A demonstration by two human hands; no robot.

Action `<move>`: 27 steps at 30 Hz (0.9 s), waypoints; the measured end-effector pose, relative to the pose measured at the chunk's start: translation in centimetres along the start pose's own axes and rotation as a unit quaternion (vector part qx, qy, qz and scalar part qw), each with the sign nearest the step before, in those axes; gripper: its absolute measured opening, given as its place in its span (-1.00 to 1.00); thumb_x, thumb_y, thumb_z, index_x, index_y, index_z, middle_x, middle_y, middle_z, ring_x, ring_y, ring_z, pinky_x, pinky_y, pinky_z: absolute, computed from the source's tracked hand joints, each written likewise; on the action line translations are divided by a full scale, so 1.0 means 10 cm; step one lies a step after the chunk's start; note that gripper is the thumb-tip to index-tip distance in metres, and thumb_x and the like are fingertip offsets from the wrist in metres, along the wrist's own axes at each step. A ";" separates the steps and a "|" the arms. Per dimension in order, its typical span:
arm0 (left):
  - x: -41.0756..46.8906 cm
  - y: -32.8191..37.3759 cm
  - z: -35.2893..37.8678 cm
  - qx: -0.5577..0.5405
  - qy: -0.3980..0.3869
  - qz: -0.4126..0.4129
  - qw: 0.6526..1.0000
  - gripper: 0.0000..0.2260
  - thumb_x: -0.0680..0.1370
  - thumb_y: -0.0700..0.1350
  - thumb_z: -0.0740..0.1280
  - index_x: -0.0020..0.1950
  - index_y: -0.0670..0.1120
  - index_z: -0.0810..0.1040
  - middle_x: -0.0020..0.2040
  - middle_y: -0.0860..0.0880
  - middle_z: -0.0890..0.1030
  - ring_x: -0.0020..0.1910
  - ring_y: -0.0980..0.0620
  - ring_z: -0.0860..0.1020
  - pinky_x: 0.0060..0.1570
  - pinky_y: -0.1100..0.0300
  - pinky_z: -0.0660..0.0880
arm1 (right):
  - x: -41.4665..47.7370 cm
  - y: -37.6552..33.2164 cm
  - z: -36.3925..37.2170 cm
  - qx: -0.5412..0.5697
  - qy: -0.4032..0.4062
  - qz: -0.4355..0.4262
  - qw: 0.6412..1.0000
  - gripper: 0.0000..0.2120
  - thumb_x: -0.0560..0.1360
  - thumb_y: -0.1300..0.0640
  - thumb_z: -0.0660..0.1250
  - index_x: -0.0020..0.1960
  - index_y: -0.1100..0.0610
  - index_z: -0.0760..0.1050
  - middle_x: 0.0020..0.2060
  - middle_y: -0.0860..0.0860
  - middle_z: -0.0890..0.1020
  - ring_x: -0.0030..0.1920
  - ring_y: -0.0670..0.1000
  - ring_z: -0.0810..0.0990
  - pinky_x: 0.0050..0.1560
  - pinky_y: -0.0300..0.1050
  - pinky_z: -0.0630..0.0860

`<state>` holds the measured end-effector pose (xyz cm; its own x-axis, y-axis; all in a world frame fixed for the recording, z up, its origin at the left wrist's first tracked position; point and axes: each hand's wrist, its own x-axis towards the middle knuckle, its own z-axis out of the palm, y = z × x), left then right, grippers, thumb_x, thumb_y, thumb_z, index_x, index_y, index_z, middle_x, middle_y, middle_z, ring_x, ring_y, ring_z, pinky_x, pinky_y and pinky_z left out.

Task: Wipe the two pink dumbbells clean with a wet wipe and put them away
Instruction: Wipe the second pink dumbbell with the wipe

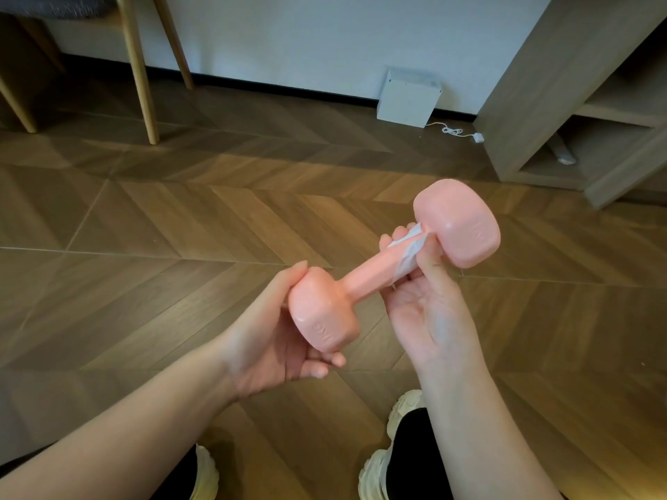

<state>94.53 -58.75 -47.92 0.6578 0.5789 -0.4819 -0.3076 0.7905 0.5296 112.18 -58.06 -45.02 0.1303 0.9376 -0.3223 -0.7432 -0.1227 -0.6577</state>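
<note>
Currently: pink dumbbell [364,279], mid-air, slanting near-left to far-right. Your left hand [274,337] grips its near head to steady it; your right hand [429,312] pinches the wet wipe [409,252] round the handle.

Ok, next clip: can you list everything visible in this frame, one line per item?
pink dumbbell: one, pink, held in the air between both hands; a second one is not in view
wet wipe: one, white, wrapped round the handle near the far head
white box: one, white, on the floor against the wall
cable: one, white, on the floor beside the box
chair legs: several, light wood, top left
shelf unit: one, grey-brown wood, top right
floor: brown herringbone wood
shoes: two, off-white, bottom edge
left hand: grips the near head of the dumbbell
right hand: holds the wipe against the handle
</note>
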 end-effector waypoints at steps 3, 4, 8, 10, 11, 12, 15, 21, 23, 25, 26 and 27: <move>0.03 -0.10 0.01 0.030 0.021 0.075 0.997 -0.44 0.47 0.19 0.32 0.36 -0.11 0.45 -0.15 -0.23 0.57 -0.35 -0.10 0.55 -0.43 0.13 0.52 | 0.00 -0.01 0.00 -0.011 0.002 -0.026 1.000 -0.80 0.37 0.12 0.37 -0.05 0.05 0.69 -0.07 0.02 0.72 0.03 0.01 0.72 0.22 0.00 0.52; 0.03 -0.12 0.01 0.048 0.030 0.090 0.994 -0.40 0.45 0.20 0.34 0.37 -0.13 0.43 -0.17 -0.24 0.55 -0.36 -0.08 0.53 -0.42 0.14 0.51 | 0.01 -0.02 0.00 -0.009 -0.001 -0.026 1.000 -0.77 0.36 0.11 0.37 -0.01 0.06 0.66 -0.07 0.01 0.72 0.02 0.01 0.72 0.23 0.00 0.51; 0.03 -0.07 0.01 0.103 0.008 0.068 0.992 -0.33 0.48 0.41 0.15 0.18 -0.14 0.56 -0.17 -0.31 0.52 -0.51 -0.06 0.46 -0.52 0.19 0.46 | 0.00 -0.07 -0.01 -0.031 -0.048 -0.032 0.998 -0.71 0.26 0.03 0.46 -0.03 0.03 0.70 -0.08 -0.03 0.70 0.04 -0.03 0.71 0.10 -0.09 0.59; 0.05 -0.07 0.00 0.094 -0.007 0.044 0.995 -0.29 0.50 0.46 0.03 0.12 -0.10 0.62 -0.20 -0.32 0.55 -0.58 -0.07 0.42 -0.57 0.23 0.40 | -0.01 -0.05 -0.01 -0.052 -0.087 -0.028 0.994 -0.67 0.17 -0.01 0.55 -0.07 0.01 0.72 -0.07 -0.05 0.70 0.04 -0.04 0.70 0.08 -0.14 0.60; 0.06 -0.07 -0.01 0.087 -0.010 0.037 0.995 -0.28 0.52 0.46 -0.01 0.14 -0.10 0.62 -0.22 -0.32 0.55 -0.59 -0.06 0.41 -0.58 0.25 0.39 | -0.02 -0.05 -0.01 -0.058 -0.103 -0.026 0.993 -0.60 0.13 -0.02 0.61 -0.05 0.01 0.71 -0.06 -0.04 0.70 0.04 -0.04 0.69 0.06 -0.15 0.61; 0.06 -0.07 -0.02 0.081 -0.008 0.032 0.996 -0.26 0.52 0.45 -0.03 0.19 -0.12 0.59 -0.24 -0.32 0.55 -0.60 -0.05 0.40 -0.59 0.26 0.38 | -0.04 -0.04 -0.01 -0.065 -0.114 -0.024 0.991 -0.54 0.09 -0.04 0.65 -0.04 0.01 0.70 -0.05 -0.04 0.69 0.05 -0.03 0.69 0.04 -0.16 0.61; 0.05 -0.07 -0.03 0.069 0.004 0.021 0.997 -0.24 0.50 0.43 -0.02 0.27 -0.17 0.51 -0.30 -0.29 0.53 -0.62 -0.04 0.38 -0.62 0.27 0.35 | -0.07 -0.01 -0.01 -0.093 -0.136 -0.030 0.986 -0.54 0.10 -0.05 0.64 -0.02 -0.02 0.70 -0.03 -0.06 0.69 0.10 -0.02 0.68 0.05 -0.15 0.60; 0.03 -0.04 -0.01 0.048 -0.008 0.002 0.999 -0.26 0.53 0.42 -0.08 0.06 -0.14 0.63 -0.33 -0.26 0.50 -0.64 -0.04 0.38 -0.63 0.29 0.33 | -0.11 0.12 0.03 -0.135 -0.185 -0.041 0.973 -0.52 0.22 -0.08 0.59 0.05 0.11 0.62 -0.02 -0.10 0.66 0.06 -0.08 0.65 0.22 -0.14 0.54; 0.02 -0.02 0.00 0.038 -0.019 0.000 0.999 -0.27 0.53 0.42 -0.08 -0.01 -0.12 0.65 -0.33 -0.26 0.51 -0.64 -0.03 0.38 -0.63 0.29 0.34 | -0.12 0.19 0.02 -0.166 -0.171 -0.039 0.970 -0.49 0.20 -0.12 0.61 0.05 0.12 0.64 -0.03 -0.10 0.69 0.07 -0.06 0.66 0.22 -0.13 0.55; 0.02 0.01 0.01 0.036 -0.026 0.004 0.999 -0.28 0.52 0.41 -0.07 -0.01 -0.13 0.64 -0.33 -0.26 0.52 -0.64 -0.04 0.39 -0.62 0.29 0.34 | -0.13 0.26 0.02 -0.204 -0.135 -0.030 0.969 -0.48 0.13 -0.19 0.65 -0.02 0.04 0.71 -0.03 -0.03 0.72 0.09 0.00 0.67 0.14 -0.11 0.58; 0.02 0.02 0.01 0.036 -0.026 0.010 0.999 -0.28 0.53 0.40 -0.06 0.01 -0.12 0.65 -0.33 -0.26 0.52 -0.63 -0.04 0.39 -0.61 0.29 0.34 | -0.14 0.30 0.02 -0.225 -0.119 -0.030 0.967 -0.50 0.12 -0.21 0.65 -0.03 0.01 0.72 -0.03 -0.01 0.73 0.08 0.01 0.67 0.08 -0.12 0.58; 0.02 0.03 0.01 0.035 -0.024 0.017 0.999 -0.29 0.54 0.40 -0.06 0.02 -0.12 0.65 -0.32 -0.26 0.52 -0.63 -0.04 0.39 -0.61 0.29 0.34 | -0.14 0.32 0.02 -0.241 -0.109 -0.032 0.964 -0.55 0.16 -0.19 0.64 -0.04 -0.01 0.72 -0.04 0.00 0.73 0.06 0.00 0.67 0.02 -0.13 0.58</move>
<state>94.62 -58.45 -47.75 0.6806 0.5930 -0.4303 -0.2819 0.7540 0.5933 109.48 -59.76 -46.55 -0.0137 0.9878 -0.1549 -0.3405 -0.1502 -0.9282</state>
